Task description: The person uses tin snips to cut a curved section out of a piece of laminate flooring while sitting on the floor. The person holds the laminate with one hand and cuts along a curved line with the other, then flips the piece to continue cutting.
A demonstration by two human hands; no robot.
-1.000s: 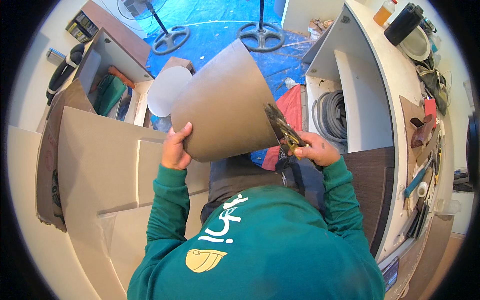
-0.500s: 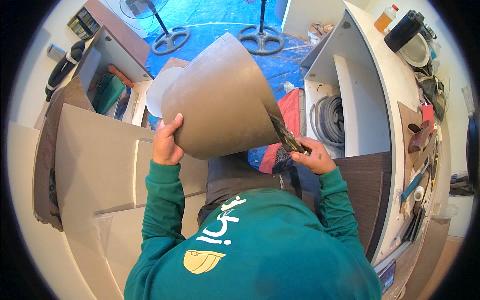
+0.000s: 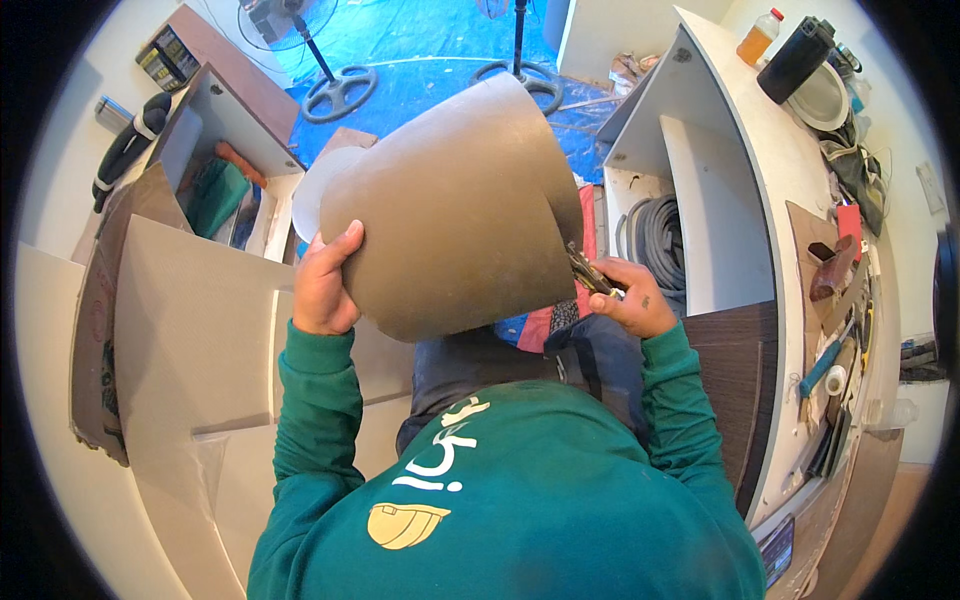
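A grey-brown flexible laminate sheet [image 3: 460, 215] is curled into a wide roll in front of me, its pale underside showing at the far left. My left hand [image 3: 328, 280] grips its near left edge, thumb on the outer face and fingers behind. In my right hand [image 3: 632, 297] is a pair of dark-handled snips [image 3: 588, 271], closed in the fist at the sheet's right edge. The snips' tips meet that edge, and the sheet partly hides the jaws; whether they bite into it I cannot tell.
An open cabinet carcass with a coiled grey hose [image 3: 655, 245] stands at right; its top carries a hand plane [image 3: 833, 268], a blue-handled hammer [image 3: 826, 362] and a bottle [image 3: 760, 37]. Large flat panels [image 3: 190, 310] lean at left. Fan stands [image 3: 340, 93] rest on blue sheeting beyond.
The curled sheet has come nearer to me and turned slightly, its right edge shifting right. The snips have drawn back from along the edge, and their blades show less.
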